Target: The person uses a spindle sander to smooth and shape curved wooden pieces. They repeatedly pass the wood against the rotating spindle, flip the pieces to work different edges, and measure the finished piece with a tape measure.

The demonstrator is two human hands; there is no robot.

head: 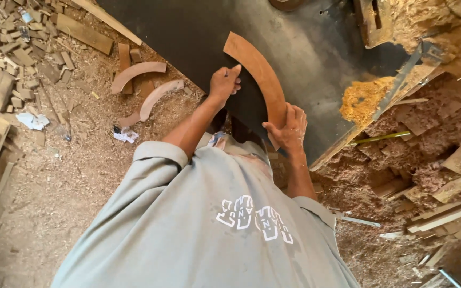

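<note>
Two curved brown wooden offcuts are lying on the sawdust-covered floor, left of the dark flat machine table. A yellow sawdust heap is sitting at that table's right edge. Pale wooden slats are resting further right, below the heap.

The lower end of the curved wooden piece was hidden under the right hand. Beyond that piece, the dark machine table was cut by the top edge, and the sawdust pile beside it was perhaps blurred.
</note>
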